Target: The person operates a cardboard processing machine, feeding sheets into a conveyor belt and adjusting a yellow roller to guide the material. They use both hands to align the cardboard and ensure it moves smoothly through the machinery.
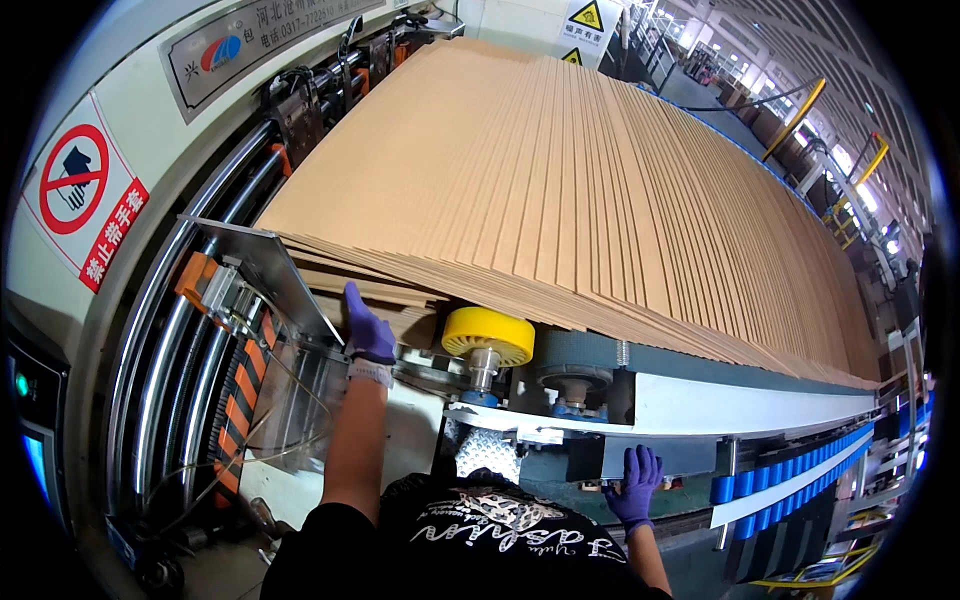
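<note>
A long overlapping row of brown cardboard sheets [480, 170] lies fanned out on the machine's feed bed. My left hand [368, 332], in a purple glove, is stretched out flat beside an upright metal plate [275, 268]. It is nearest to the lower sheets at the near left corner of the stack; whether it touches them I cannot tell. To its right is a yellow wheel [488, 336] under the sheets' edge. My right hand [634, 488], also purple-gloved, has its fingers apart by a dark grey panel [670, 458] below the white side rail [740, 402]. Neither hand holds anything visible.
Metal rollers [165, 375] and an orange-and-black striped strip [245, 410] run along the left. A dark wheel [575, 362] sits beside the yellow one. Several blue rollers [790, 478] line the lower right. Yellow railings [797, 120] stand farther back.
</note>
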